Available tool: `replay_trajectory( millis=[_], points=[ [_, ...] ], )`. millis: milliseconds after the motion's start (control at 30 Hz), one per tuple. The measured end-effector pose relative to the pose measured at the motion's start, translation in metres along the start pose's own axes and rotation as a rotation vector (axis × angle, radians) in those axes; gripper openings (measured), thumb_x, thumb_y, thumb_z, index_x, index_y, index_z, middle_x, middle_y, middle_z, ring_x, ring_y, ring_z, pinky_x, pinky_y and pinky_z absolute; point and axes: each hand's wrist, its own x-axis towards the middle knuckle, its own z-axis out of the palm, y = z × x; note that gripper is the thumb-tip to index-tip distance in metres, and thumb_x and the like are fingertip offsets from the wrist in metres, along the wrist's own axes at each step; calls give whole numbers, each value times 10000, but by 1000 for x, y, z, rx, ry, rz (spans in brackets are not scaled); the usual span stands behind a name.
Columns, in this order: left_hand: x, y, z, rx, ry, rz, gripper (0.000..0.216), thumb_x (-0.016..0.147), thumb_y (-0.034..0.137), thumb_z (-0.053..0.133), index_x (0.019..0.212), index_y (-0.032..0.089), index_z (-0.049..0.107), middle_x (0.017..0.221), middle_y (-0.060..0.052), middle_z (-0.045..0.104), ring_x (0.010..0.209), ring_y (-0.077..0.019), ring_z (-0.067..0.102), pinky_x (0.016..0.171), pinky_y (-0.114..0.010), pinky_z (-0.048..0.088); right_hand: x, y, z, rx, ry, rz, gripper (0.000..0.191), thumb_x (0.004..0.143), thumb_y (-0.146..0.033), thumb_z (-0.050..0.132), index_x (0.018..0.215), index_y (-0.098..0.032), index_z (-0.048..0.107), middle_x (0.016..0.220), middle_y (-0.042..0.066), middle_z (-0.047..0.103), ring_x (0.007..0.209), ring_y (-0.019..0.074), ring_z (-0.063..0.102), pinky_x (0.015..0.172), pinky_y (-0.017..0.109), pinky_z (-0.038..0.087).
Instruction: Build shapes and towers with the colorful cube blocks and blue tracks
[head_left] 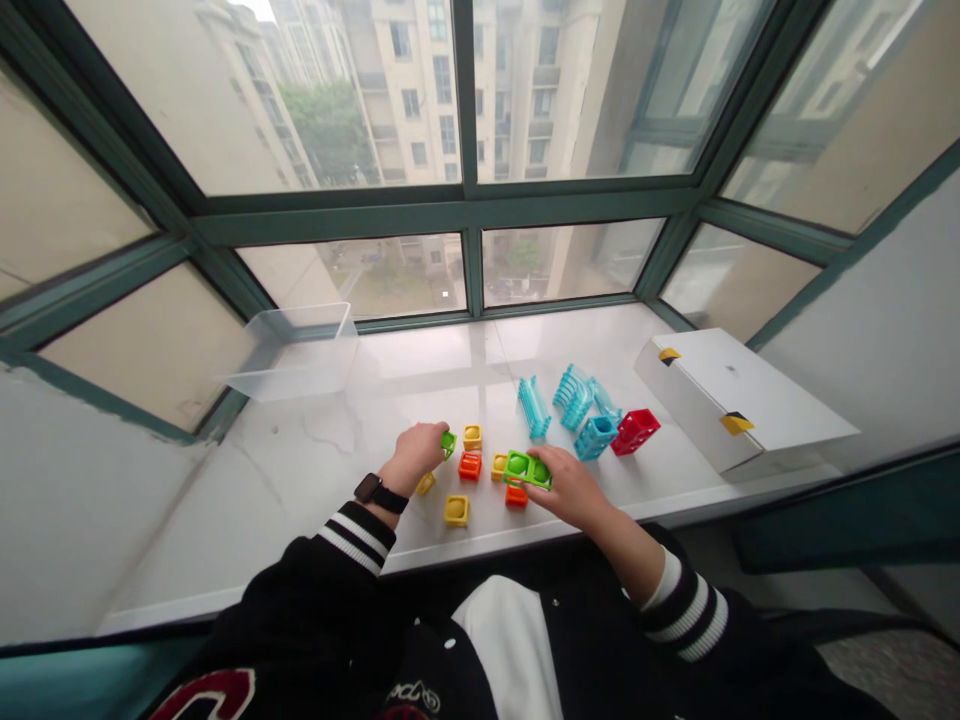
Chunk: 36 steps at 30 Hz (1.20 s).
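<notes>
Clock lies flat on your sill point(270, 480), 12 at the window frame point(337, 222), hub on the middle orange block point(470, 466). Clear bin point(300, 375) at 10. Your left hand point(415, 452) at 9, fingers clamped on small green block point(449, 445). Wrist-side yellow block point(426, 484) at 8, partly hidden. Front yellow block point(457, 511) just past 6; back yellow block point(472, 437) at 12. Side yellow block point(498, 467) and front orange block point(514, 497), 3 and 4, partly covered by long green block point(519, 467). Straight light-blue piece point(535, 408) between 1 and 2. Your right hand point(571, 487) at 3, fingers clamped on long green block. Curved light-blue piece point(574, 397) at 2. Blue block point(596, 439), red block point(636, 431), white box point(750, 385) run outward between 2 and 3.
</notes>
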Motion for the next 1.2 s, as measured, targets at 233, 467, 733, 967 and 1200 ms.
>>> replay_trajectory(
  millis=[233, 467, 733, 967, 1200],
  points=[
    [3, -3, 1, -42, -56, 2, 445, 848, 231, 635, 1286, 248, 715, 1268, -138, 763, 1140, -310, 723, 869, -365, 556, 1, -2, 5, 11, -2, 24, 397, 825, -281, 757, 1204, -214, 660, 1171, 102, 730, 1114, 299, 687, 988, 440, 542],
    [-4, -2, -16, -149, 24, 42, 343, 911, 272, 558, 1201, 263, 740, 1214, -77, 784, 1103, -254, 725, 884, -326, 537, 3, 6, 10, 13, 11, 31, 412, 847, -318, 748, 1234, -221, 643, 1207, 109, 723, 1149, 302, 674, 1018, 441, 531],
    [-71, -6, 6, -379, 283, 170, 207, 1001, 346, 500, 1026, 238, 674, 998, -57, 742, 905, -220, 688, 801, -337, 527, 18, 2, 11, 21, 38, 69, 360, 941, -369, 616, 1256, -194, 614, 1172, 122, 687, 1073, 287, 670, 958, 415, 534],
    [-82, 3, 57, -414, 339, 150, 187, 1020, 324, 507, 1017, 234, 670, 1017, -81, 701, 1006, -255, 666, 941, -417, 546, 17, -2, 18, 36, 18, 56, 346, 909, -362, 656, 1222, -216, 627, 1136, 104, 697, 1017, 279, 672, 924, 404, 538],
    [-53, 12, 65, -375, 332, 111, 228, 938, 265, 665, 1156, 198, 671, 1152, -118, 698, 1117, -292, 657, 1006, -457, 546, 12, 1, 17, 36, 25, 49, 328, 910, -352, 682, 1212, -239, 627, 1111, 80, 705, 1015, 267, 677, 924, 386, 536]
  ],
)
